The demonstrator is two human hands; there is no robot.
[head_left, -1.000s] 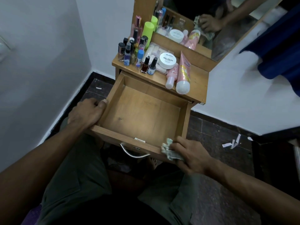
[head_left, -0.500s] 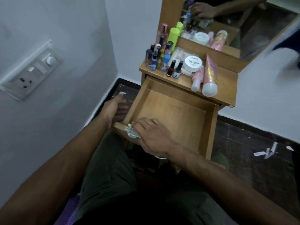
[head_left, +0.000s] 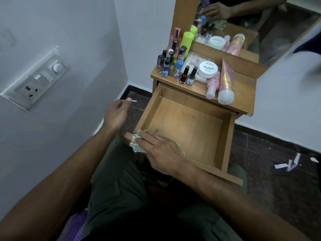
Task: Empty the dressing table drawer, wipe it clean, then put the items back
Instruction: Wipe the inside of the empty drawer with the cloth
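A light brown wooden drawer [head_left: 184, 126] is seen pulled fully out of a small wooden dressing table [head_left: 243, 91], viewed from above. Its interior is bare, a flat wood-grain floor framed by four thin walls, with faint dark smudges near the front left corner. A crumpled pale green-and-white cloth [head_left: 136, 145] is pressed onto the front left corner of the drawer rim by the right hand [head_left: 161, 150], whose fingers are laid out almost straight and flat on top of it. The left hand [head_left: 116, 113] is held in the air just left of the drawer, apart from it, its fingers loosely curled and nothing held.

On the tabletop behind the drawer, the removed items are gathered: a cluster of small nail polish bottles [head_left: 173, 66], a tall lime green cylinder [head_left: 186, 42], a round white jar [head_left: 208, 68] labelled nail polish, and two pink tubes [head_left: 225, 82] laid on their sides. A mirror [head_left: 251, 23] stands behind them. A white wall switchboard [head_left: 36, 79] is mounted at the left.
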